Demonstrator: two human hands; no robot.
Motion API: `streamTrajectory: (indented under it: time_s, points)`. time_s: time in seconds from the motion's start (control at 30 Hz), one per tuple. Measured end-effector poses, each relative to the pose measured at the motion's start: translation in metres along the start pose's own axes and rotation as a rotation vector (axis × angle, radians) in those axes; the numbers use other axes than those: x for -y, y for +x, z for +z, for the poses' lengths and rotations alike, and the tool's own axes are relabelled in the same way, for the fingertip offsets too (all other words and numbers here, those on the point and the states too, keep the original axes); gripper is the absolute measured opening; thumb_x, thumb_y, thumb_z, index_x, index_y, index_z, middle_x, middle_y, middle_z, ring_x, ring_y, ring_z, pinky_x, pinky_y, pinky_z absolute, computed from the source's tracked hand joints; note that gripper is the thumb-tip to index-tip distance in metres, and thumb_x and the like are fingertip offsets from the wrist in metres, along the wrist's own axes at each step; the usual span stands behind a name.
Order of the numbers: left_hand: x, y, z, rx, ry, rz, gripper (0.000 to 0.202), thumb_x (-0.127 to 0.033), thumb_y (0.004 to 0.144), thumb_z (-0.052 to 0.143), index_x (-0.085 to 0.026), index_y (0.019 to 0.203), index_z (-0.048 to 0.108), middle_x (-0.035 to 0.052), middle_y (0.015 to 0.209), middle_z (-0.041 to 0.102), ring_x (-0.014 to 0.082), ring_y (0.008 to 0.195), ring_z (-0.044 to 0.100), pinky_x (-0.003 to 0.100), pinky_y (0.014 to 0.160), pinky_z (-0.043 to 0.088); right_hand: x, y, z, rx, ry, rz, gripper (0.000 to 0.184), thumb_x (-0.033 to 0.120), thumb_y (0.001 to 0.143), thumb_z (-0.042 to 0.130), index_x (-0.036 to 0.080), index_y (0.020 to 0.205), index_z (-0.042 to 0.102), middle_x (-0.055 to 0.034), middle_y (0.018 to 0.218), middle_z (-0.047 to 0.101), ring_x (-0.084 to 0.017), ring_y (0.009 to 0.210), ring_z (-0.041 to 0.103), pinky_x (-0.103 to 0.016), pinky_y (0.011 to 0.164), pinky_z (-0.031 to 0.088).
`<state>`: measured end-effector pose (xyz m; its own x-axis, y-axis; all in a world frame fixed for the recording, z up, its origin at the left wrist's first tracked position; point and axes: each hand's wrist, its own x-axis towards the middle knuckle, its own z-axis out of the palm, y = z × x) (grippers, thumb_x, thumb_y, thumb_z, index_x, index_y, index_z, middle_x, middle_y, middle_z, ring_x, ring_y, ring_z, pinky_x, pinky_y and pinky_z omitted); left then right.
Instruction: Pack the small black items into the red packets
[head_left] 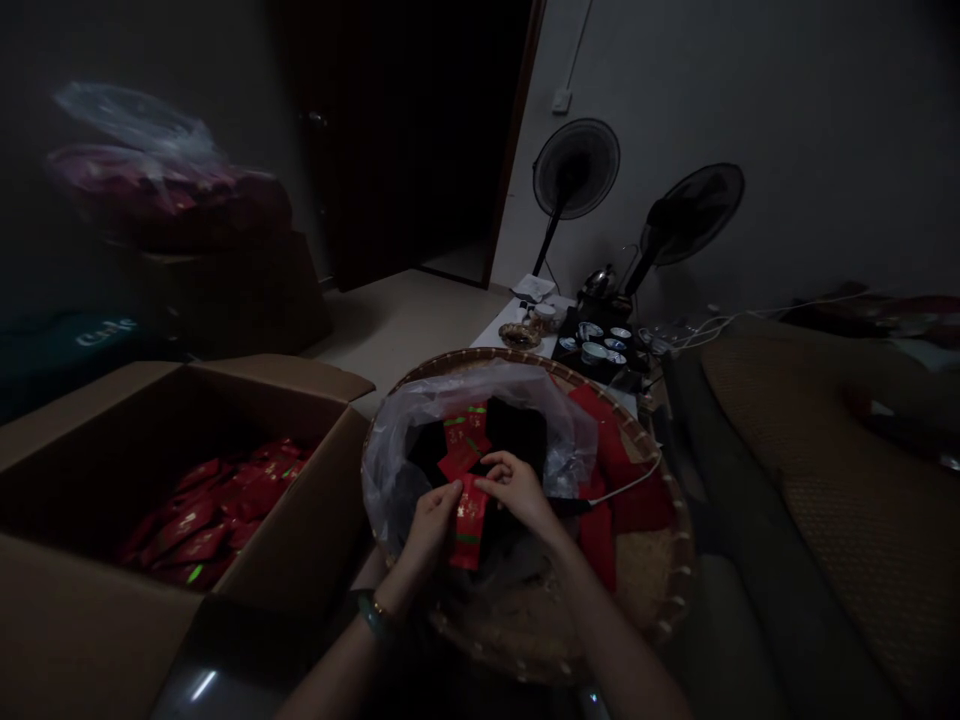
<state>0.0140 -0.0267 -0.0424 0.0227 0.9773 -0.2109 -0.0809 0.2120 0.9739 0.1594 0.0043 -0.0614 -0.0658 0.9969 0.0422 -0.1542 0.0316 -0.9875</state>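
1. Hands: the fingers of the left hand and right hand pinch the upper end of a red packet, held above the woven tray.
2. Translucent bag: open inside the tray; contains dark material (contents indistinct) with further red packets on top.
3. Cardboard box: flaps open, left of tray; contains piled red sachets.
4. Tabletop: carries cups.
5. Rear carton: supports a plastic sack with reddish contents.
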Motion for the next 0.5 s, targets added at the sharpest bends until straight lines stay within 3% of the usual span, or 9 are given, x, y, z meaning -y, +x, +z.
streamTrajectory:
  time_s: [0.13, 0.23, 0.5]
  points:
    - [-0.002, 0.0, 0.001, -0.074, 0.014, 0.028, 0.041, -0.052, 0.062, 0.066, -0.011, 0.065, 0.06, -0.0032, 0.053, 0.053, 0.0079, 0.048, 0.042, 0.019, 0.048, 0.033, -0.005, -0.008, 0.003, -0.137, -0.103, -0.064, 0.032, 0.04, 0.057, 0.069, 0.018, 0.075, 0.055, 0.0047, 0.056, 0.051, -0.008, 0.044, 0.045, -0.019, 0.039, 0.036]
    - [-0.005, 0.0, 0.004, -0.095, 0.03, 0.049, 0.039, -0.05, 0.063, 0.066, -0.011, 0.067, 0.062, -0.0028, 0.053, 0.054, 0.0081, 0.048, 0.044, 0.019, 0.049, 0.035, -0.008, -0.016, 0.006, -0.115, -0.188, -0.095, 0.022, 0.037, 0.061, 0.066, 0.017, 0.066, 0.059, 0.0004, 0.057, 0.058, -0.011, 0.051, 0.051, -0.022, 0.048, 0.04]
    - [0.001, 0.003, -0.001, 0.012, 0.077, 0.04, 0.039, -0.035, 0.056, 0.076, -0.01, 0.084, 0.068, 0.0027, 0.067, 0.066, 0.0114, 0.056, 0.054, 0.02, 0.055, 0.04, -0.011, -0.018, 0.008, -0.102, -0.137, -0.117, 0.022, 0.037, 0.067, 0.058, 0.016, 0.064, 0.061, -0.0017, 0.06, 0.061, -0.013, 0.056, 0.054, -0.023, 0.053, 0.041]
